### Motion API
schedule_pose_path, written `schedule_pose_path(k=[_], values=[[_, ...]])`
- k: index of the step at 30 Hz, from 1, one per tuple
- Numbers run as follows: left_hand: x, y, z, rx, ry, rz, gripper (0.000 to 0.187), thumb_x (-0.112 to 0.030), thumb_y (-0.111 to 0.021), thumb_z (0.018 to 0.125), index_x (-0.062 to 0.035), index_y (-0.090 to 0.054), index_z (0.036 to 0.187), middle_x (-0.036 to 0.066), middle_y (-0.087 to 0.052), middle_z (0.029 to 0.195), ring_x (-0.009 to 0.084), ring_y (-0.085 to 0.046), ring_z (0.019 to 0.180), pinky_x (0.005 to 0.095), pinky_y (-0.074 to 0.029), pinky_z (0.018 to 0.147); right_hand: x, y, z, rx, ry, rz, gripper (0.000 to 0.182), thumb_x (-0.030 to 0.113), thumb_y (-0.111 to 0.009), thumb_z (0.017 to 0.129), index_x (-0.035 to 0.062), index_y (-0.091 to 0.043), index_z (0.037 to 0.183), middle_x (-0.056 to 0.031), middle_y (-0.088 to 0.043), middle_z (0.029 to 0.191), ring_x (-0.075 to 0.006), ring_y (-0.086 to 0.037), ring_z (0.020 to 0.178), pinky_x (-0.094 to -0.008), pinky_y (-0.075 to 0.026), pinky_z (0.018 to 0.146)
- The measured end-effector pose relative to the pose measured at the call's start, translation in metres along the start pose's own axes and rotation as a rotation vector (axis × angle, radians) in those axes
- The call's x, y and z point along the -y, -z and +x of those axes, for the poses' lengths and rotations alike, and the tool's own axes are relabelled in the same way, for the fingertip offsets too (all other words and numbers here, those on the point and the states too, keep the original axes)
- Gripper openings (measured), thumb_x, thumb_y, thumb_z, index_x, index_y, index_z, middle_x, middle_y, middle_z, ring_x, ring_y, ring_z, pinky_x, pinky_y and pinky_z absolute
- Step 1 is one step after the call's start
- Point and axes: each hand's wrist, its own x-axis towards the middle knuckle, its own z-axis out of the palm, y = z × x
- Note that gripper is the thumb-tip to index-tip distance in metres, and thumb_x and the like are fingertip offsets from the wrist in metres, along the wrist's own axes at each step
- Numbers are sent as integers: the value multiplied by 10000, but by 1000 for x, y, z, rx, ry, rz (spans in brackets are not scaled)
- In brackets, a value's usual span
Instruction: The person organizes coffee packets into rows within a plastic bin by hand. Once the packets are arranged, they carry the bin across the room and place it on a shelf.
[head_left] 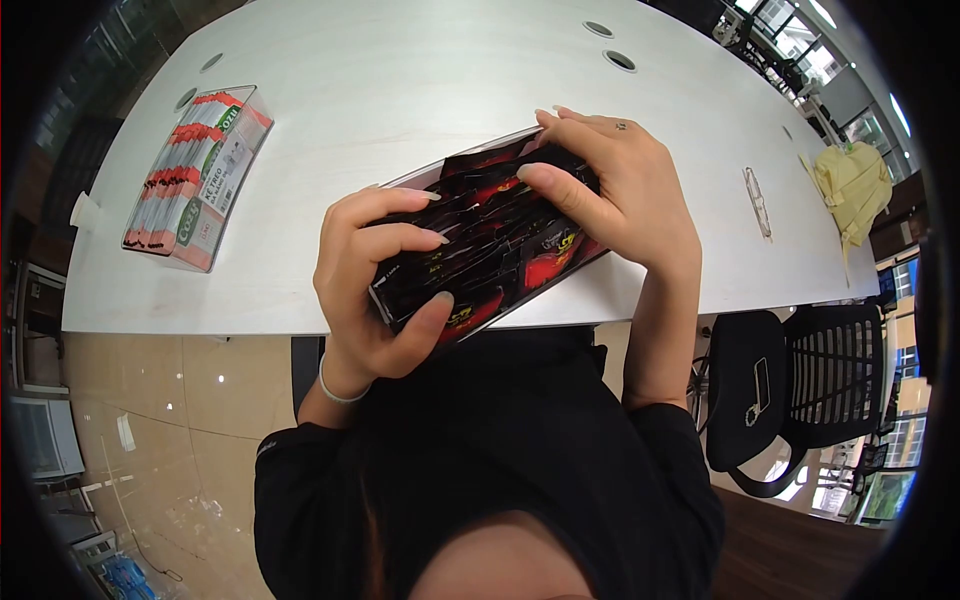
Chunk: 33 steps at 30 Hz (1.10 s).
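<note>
A clear plastic box packed with black and red sachets is held at a slant over the front edge of the table. My left hand grips the box's left end, its fingers over the top of the sachets and its thumb on the near side. Around the right end is my right hand, with the thumb lying across the sachets and the fingers at the far corner. The box's underside is hidden.
On the white table, a second clear box holds red and white sticks or sachets. A wire-like metal item lies to the right. A yellow-green bag sits at the right edge, above a black chair.
</note>
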Motion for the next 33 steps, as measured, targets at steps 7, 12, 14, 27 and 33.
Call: schedule_pose_path(k=[7, 12, 14, 27, 33], values=[[0, 1, 1, 7, -2, 5, 361, -190, -695, 647, -25, -622, 960, 189, -599, 1106, 328, -559, 1001, 403, -443, 882, 4, -3, -5, -111, 5, 16, 435, 479, -660, 811, 47, -708, 796, -80, -657, 646, -253, -627, 629, -338, -449, 662], [1, 0, 0, 4, 1, -10, 364, -191, -693, 642, -27, -624, 959, 186, -600, 1106, 330, -558, 996, 409, -443, 881, 7, -4, -8, -94, -44, -8, 419, 472, -657, 816, 57, -716, 809, -71, -670, 663, -239, -641, 657, -331, -441, 711], [1, 0, 0, 2, 1, -15, 364, -191, -692, 641, -27, -624, 958, 186, -600, 1106, 330, -558, 995, 410, -443, 881, 7, -5, -8, -115, -30, -22, 414, 470, -658, 816, 60, -718, 809, -71, -671, 665, -238, -643, 658, -332, -440, 714], [0, 0, 0, 5, 3, -2, 366, -184, -689, 641, -25, -620, 963, 190, -601, 1110, 327, -561, 1002, 403, -444, 883, 20, 3, -3, -53, -9, -31, 578, 598, -611, 818, 36, -696, 928, -116, -678, 707, -287, -657, 695, -429, -445, 883], [0, 0, 1, 5, 6, -7, 364, -175, -693, 639, -27, -619, 963, 192, -601, 1110, 325, -559, 1003, 399, -445, 879, 16, 5, -2, 17, 36, -33, 562, 589, -590, 835, 44, -678, 943, -104, -676, 736, -283, -657, 744, -392, -447, 847]])
